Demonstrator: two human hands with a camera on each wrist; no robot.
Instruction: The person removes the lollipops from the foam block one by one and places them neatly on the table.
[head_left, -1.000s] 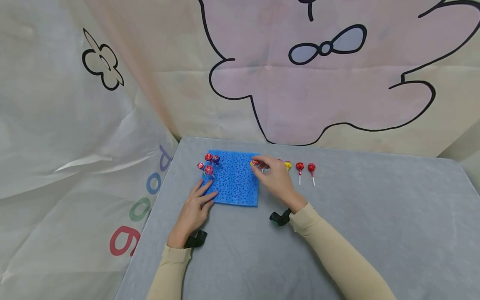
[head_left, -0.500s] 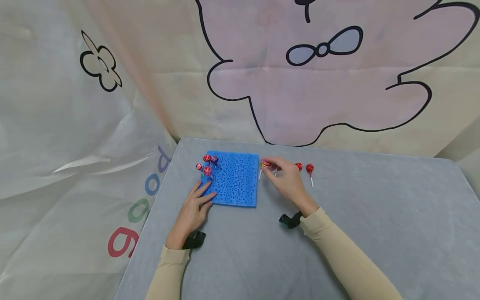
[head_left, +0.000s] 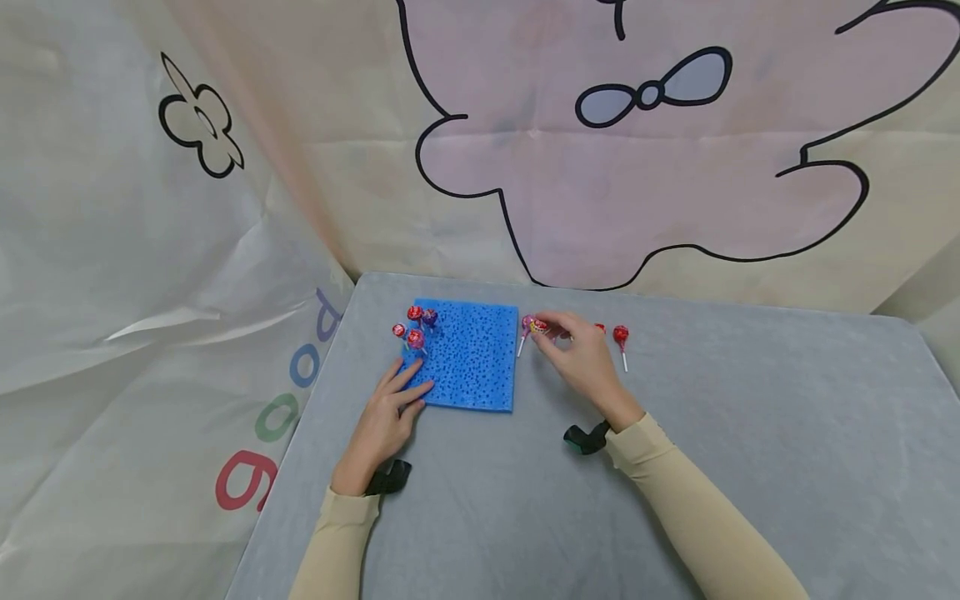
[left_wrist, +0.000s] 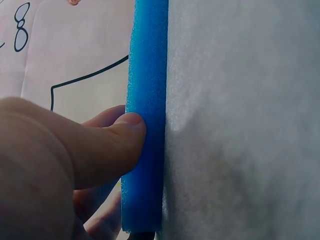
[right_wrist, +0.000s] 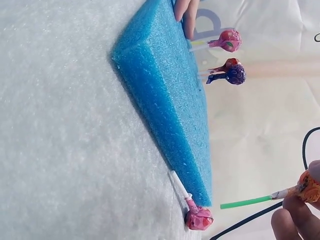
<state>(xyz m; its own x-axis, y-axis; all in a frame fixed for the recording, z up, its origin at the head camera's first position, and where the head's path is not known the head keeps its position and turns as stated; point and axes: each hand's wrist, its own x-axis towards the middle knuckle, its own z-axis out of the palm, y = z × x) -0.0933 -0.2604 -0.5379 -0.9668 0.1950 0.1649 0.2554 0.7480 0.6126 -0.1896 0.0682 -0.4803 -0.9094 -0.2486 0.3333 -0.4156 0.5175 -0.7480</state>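
Pinched between thumb and fingers of the right hand (head_left: pixel 581 358), a green-sticked lollipop (right_wrist: pixel 304 189) has shifted rightward past the right edge of the blue foam block (head_left: pixel 472 367), seemingly still unplanted. A pink lollipop (right_wrist: pixel 199 218) lies just beside that edge. Four lollipops (head_left: pixel 416 339) stand near the left edge; the left hand (head_left: pixel 386 421), fingers spread, presses the near-left corner.
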